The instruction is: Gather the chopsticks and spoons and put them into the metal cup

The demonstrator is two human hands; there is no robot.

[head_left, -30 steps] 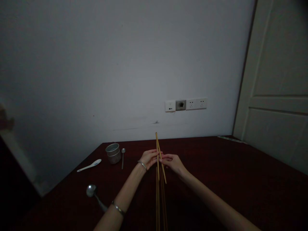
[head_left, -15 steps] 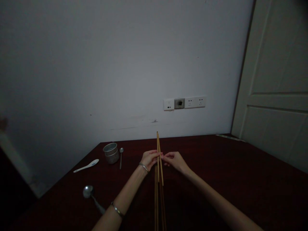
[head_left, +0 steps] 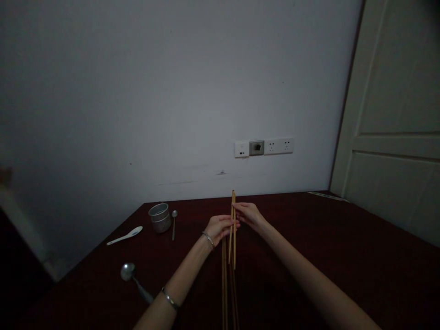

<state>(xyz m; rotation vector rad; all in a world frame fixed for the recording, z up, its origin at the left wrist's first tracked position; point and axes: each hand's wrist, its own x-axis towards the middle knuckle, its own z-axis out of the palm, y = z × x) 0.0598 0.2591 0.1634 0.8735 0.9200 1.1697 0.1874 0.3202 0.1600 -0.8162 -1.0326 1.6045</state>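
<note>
A pair of pale wooden chopsticks (head_left: 233, 238) stands nearly upright over the dark red table (head_left: 309, 256), tips near the wall line. My left hand (head_left: 220, 228) grips the pair at mid-length with closed fingers. My right hand (head_left: 249, 213) pinches the same pair a little higher, near the top. Below my hands, several more chopsticks (head_left: 228, 298) lie lengthwise on the table, running to the bottom edge of the view.
A small metal cup (head_left: 160, 217) stands at the back left with a small metal spoon (head_left: 173, 223) beside it. A white ceramic spoon (head_left: 125, 235) and a metal ladle (head_left: 134, 280) lie nearer the left edge. A wall is behind, a door on the right.
My right hand has slid up the held chopsticks towards their top. The pair has shifted slightly right and its two sticks have come together. My left hand keeps its grip.
</note>
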